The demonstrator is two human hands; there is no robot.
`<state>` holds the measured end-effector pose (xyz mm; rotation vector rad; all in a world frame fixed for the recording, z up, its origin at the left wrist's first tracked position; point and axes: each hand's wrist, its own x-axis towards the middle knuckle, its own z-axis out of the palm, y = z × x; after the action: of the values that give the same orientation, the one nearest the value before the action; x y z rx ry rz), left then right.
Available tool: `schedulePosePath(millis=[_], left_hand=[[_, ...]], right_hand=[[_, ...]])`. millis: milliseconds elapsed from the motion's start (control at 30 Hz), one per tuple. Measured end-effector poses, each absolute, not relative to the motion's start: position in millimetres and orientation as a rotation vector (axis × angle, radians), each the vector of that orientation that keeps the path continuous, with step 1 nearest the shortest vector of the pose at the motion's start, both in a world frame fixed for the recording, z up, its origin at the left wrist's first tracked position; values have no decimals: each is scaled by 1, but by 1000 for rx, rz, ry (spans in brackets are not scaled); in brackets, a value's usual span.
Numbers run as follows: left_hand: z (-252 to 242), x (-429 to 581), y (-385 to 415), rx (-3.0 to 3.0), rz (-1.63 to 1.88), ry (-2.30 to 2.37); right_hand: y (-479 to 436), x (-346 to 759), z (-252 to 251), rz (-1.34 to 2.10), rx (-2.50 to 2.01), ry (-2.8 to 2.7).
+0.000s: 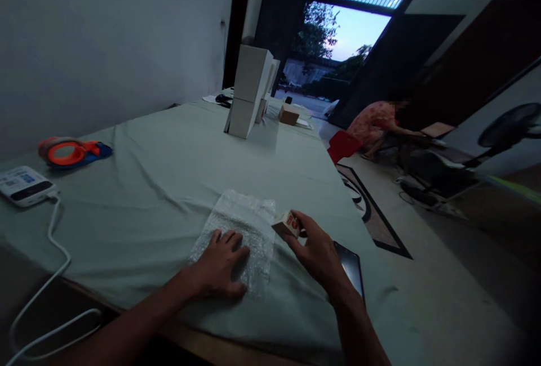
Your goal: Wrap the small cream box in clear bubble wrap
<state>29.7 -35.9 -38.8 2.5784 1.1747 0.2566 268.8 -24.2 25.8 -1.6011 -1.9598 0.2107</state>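
Note:
A sheet of bubble wrap (pixel 257 225) lies flat on the pale green tablecloth (pixel 177 157) near the front edge. My left hand (pixel 224 264) rests on its lower left part, palm down with the fingers spread. Just right of the sheet, my right hand (pixel 315 245) grips a small white box (pixel 286 223) with red print, fingers and thumb on its sides. The box is held tilted above the cloth. A dark phone (pixel 350 267) lies on the table, partly hidden behind my right forearm.
At the left are an orange and blue tape dispenser (pixel 67 153) and a white device (pixel 27 186) with a white cable. Tall white boxes (pixel 247 90) and a small brown box (pixel 289 114) stand farther back. A person (pixel 374 124) sits at the right, near a fan (pixel 507 126).

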Motion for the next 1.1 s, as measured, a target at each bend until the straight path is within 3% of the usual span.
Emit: schedulePosePath(millis=[133,400,1100], left_hand=[[-38,23,-34,2562,282,1112],[-35,-21,-36,2417,558,1309],[-57,-28,-40,2361,516,1387]], right_hand=[[-17,215,31,381,-1390,-2032],[-5,195,-30,455,-1513,-2186],[-21,197,-47,675,-1512,-1930]])
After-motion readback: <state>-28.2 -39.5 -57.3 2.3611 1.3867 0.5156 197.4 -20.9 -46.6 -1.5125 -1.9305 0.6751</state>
